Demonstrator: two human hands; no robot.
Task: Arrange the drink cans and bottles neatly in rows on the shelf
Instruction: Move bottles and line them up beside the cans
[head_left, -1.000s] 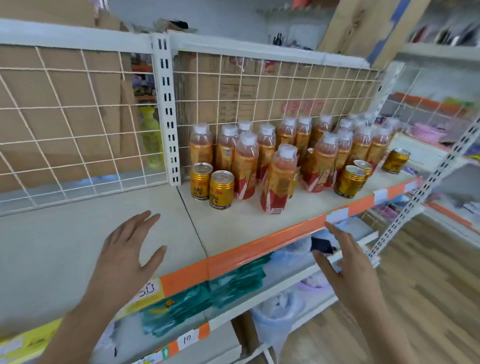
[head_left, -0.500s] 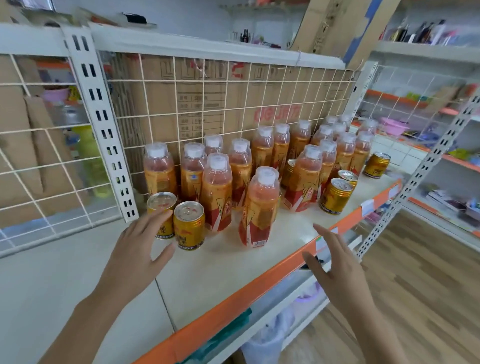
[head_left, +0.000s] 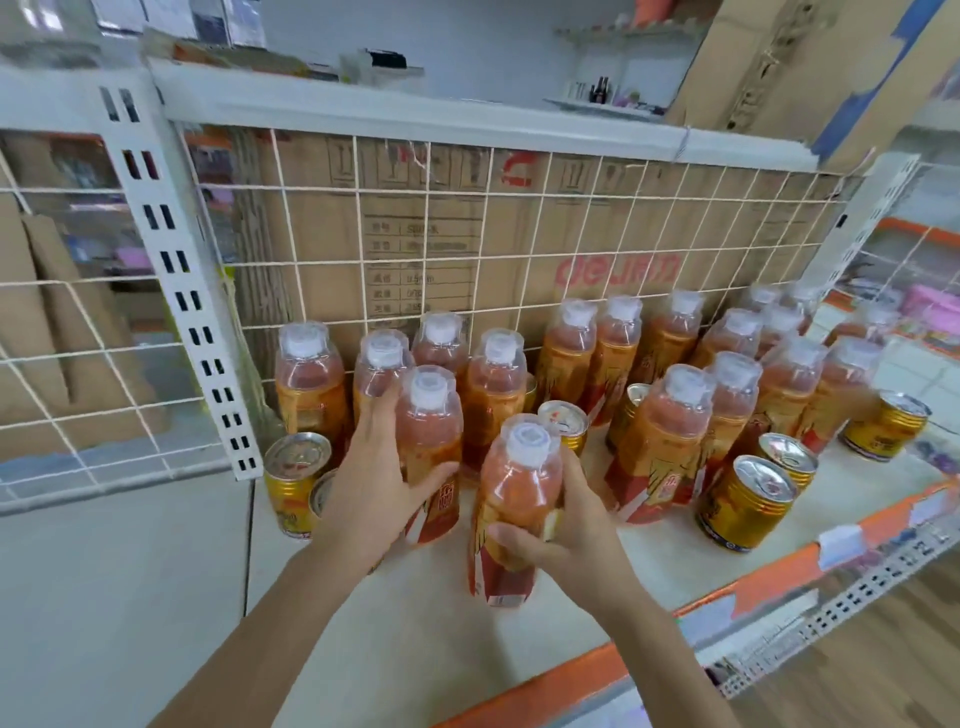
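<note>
Both hands on bottles at the shelf (head_left: 395, 639) front. Left hand (head_left: 371, 486) wraps fingers around a bottle (head_left: 430, 415) standing upright, just in front of the back bottle rows. Right hand (head_left: 563, 525) clasps the nearest bottle (head_left: 517, 499), thumb across its label, fingers behind; it stands closest to the shelf edge, tilted slightly. Two gold cans (head_left: 293, 478) sit just left of the left hand, one partly hidden by it. More cans (head_left: 745, 501) right of the right hand, near the orange edge strip (head_left: 769, 577). Wire grid (head_left: 467, 249) behind everything.
</note>
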